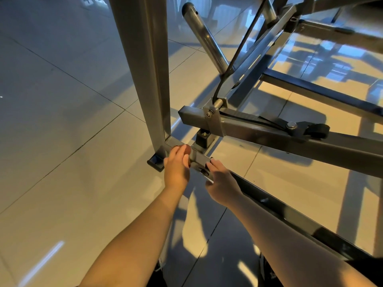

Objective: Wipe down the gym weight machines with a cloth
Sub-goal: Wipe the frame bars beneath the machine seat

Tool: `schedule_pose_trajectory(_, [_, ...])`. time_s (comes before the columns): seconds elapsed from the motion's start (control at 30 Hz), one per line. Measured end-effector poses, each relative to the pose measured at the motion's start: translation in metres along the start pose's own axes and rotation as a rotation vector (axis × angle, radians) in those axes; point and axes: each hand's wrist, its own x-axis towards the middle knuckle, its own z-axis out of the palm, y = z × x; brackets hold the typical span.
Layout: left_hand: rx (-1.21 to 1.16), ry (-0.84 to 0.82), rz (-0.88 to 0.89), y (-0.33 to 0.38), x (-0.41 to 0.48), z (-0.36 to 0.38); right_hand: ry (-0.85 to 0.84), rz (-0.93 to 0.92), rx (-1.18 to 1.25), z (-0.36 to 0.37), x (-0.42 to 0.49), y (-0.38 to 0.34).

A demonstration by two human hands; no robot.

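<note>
The weight machine's grey steel frame fills the view, with an upright post (149, 79) that meets a low base bar (196, 156) on the floor. My left hand (176, 168) reaches to the foot of the post and its fingers curl over the base bar. A reddish spot shows at its fingertips; I cannot tell whether that is a nail or something held. My right hand (221, 181) lies just to the right with its fingers resting on the bolted joint plate (204, 165). No cloth is plainly visible.
A lever arm (269, 135) with a black strap and a roller crosses above the base bar. A chrome weight peg (207, 40) slants up behind it. A dark floor rail (300, 220) runs under my right forearm. The glossy tiled floor (62, 141) lies to the left.
</note>
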Motion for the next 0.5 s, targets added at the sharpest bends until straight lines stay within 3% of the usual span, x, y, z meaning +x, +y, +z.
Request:
schedule_pose_trajectory(0.07, [-0.023, 0.031, -0.012, 0.006, -0.001, 0.004, -0.049, -0.007, 0.011, -0.007, 0.001, 0.004])
schedule_pose_trajectory(0.17, [0.04, 0.007, 0.134, 0.016, -0.018, 0.021, 0.052, 0.084, -0.021, -0.015, -0.01, 0.015])
schedule_pose_trajectory(0.23, [-0.056, -0.03, 0.202, 0.019, -0.034, 0.031, 0.123, 0.122, -0.069, -0.018, -0.024, 0.021])
schedule_pose_trajectory(0.33, [-0.031, -0.115, 0.39, 0.032, -0.074, 0.042, 0.104, 0.132, -0.108, -0.026, -0.042, 0.018])
schedule_pose_trajectory(0.43, [-0.002, -0.177, 0.324, 0.054, -0.101, 0.045, 0.029, 0.076, -0.34, -0.035, -0.061, 0.015])
schedule_pose_trajectory(0.5, [0.016, -0.208, 0.313, 0.059, -0.099, 0.041, 0.023, 0.121, -0.354, -0.04, -0.075, 0.018])
